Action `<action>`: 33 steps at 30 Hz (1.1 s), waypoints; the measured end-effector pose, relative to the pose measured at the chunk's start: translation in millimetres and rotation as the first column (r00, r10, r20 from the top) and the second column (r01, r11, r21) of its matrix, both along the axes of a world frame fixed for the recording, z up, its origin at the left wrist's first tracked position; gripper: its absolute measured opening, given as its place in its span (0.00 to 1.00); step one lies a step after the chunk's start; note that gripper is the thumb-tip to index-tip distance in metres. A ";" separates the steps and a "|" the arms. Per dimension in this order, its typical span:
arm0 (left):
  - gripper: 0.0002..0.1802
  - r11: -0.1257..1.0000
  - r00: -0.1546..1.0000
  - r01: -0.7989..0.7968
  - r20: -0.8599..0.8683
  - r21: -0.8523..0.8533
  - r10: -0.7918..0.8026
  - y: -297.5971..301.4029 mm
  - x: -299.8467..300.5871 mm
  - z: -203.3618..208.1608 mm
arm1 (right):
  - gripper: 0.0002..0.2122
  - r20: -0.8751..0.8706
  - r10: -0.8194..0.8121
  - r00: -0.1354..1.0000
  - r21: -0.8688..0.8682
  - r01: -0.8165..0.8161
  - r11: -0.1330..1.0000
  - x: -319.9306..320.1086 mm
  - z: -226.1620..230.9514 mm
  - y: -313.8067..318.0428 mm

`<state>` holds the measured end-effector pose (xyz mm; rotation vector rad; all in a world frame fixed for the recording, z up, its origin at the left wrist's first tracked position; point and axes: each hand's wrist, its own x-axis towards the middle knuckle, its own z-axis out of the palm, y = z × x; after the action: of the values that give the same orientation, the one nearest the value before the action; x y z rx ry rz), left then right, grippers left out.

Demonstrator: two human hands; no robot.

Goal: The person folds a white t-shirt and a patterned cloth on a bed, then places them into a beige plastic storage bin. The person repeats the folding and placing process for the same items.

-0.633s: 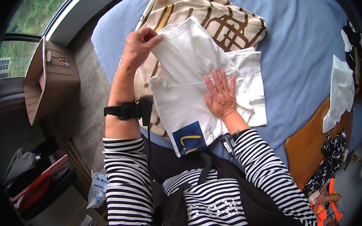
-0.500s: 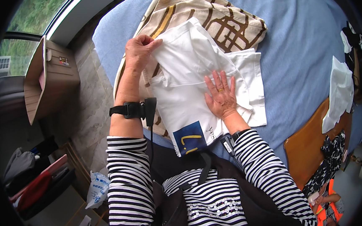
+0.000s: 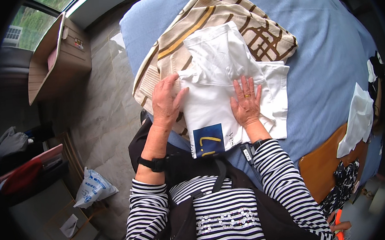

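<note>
Both hands are lying open and flat, gripping nothing. The left hand (image 3: 167,105) is pressing the left edge of the white shirt (image 3: 226,86), fingers partly over the beige striped cloth (image 3: 203,19) underneath. The right hand (image 3: 246,103) is resting palm-down on the shirt's middle. The shirt is lying folded on that cloth, on the blue bed (image 3: 330,43). A cardboard box (image 3: 58,55) is standing on the floor to the left; white fabric (image 3: 357,117) is lying at the bed's right edge
</note>
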<state>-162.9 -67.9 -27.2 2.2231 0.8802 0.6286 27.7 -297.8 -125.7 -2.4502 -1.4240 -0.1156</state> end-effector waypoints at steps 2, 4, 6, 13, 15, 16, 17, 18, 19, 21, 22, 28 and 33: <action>0.25 1.000 1.000 0.012 0.017 -0.029 -0.011 -0.2 -6.1 -4.1 | 0.35 0.008 0.010 1.000 0.004 -0.010 1.000 0.4 3.8 0.2; 0.25 0.998 0.997 -0.046 0.068 0.045 0.043 3.0 -3.1 -6.3 | 0.34 -0.012 0.008 1.000 -0.019 -0.009 1.000 0.3 11.9 0.3; 0.24 0.987 0.992 -0.103 0.083 0.123 0.093 4.3 6.6 -6.5 | 0.34 -0.049 0.014 0.999 -0.044 -0.016 0.999 1.3 25.9 1.5; 0.21 0.958 0.981 -0.174 -0.041 0.229 0.188 -18.1 42.0 -25.4 | 0.32 -0.066 0.190 0.980 0.189 -0.174 0.966 38.7 110.7 63.3; 0.22 0.929 0.974 -0.220 0.016 0.299 0.225 -22.2 42.4 -36.5 | 0.32 -0.065 0.266 0.962 0.177 -0.251 0.952 48.9 126.9 101.8; 0.22 0.929 0.974 -0.227 0.054 0.293 0.221 -23.1 41.8 -41.9 | 0.33 -0.053 0.303 0.952 0.153 -0.292 0.944 51.0 130.6 123.0; 0.22 0.931 0.972 -0.236 0.079 0.280 0.223 -23.0 40.6 -46.7 | 0.33 -0.012 0.368 0.930 0.157 -0.362 0.919 50.4 131.8 143.5; 0.22 0.932 0.968 -0.247 0.102 0.264 0.228 -22.1 39.0 -51.1 | 0.35 -0.003 0.374 0.927 0.101 -0.372 0.923 47.3 130.8 161.9; 0.21 0.926 0.962 -0.262 0.144 0.271 0.230 -21.5 37.9 -54.9 | 0.35 -0.027 0.362 0.932 -0.006 -0.362 0.932 44.9 129.6 178.2; 0.20 0.929 0.954 -0.276 0.186 0.249 0.233 -19.0 36.0 -60.6 | 0.33 0.008 0.384 0.923 -0.114 -0.381 0.918 37.6 124.9 201.2; 0.20 0.932 0.951 -0.276 0.204 0.234 0.231 -17.7 35.3 -62.7 | 0.31 -0.028 0.382 0.924 -0.127 -0.382 0.915 36.0 123.4 209.2; 0.14 0.912 0.923 -0.331 0.283 0.243 0.260 -16.8 36.0 -72.1 | 0.23 -0.137 0.336 0.932 -0.224 -0.360 0.906 47.9 125.1 224.6; 0.14 0.909 0.911 -0.342 0.322 0.237 0.258 -16.2 36.9 -77.1 | 0.30 -0.059 0.369 0.928 -0.114 -0.373 0.921 51.9 129.3 228.1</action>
<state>-126.0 -84.1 -104.4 2.1811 1.0454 1.2658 79.6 -69.7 3.6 -2.2083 -1.9000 0.1046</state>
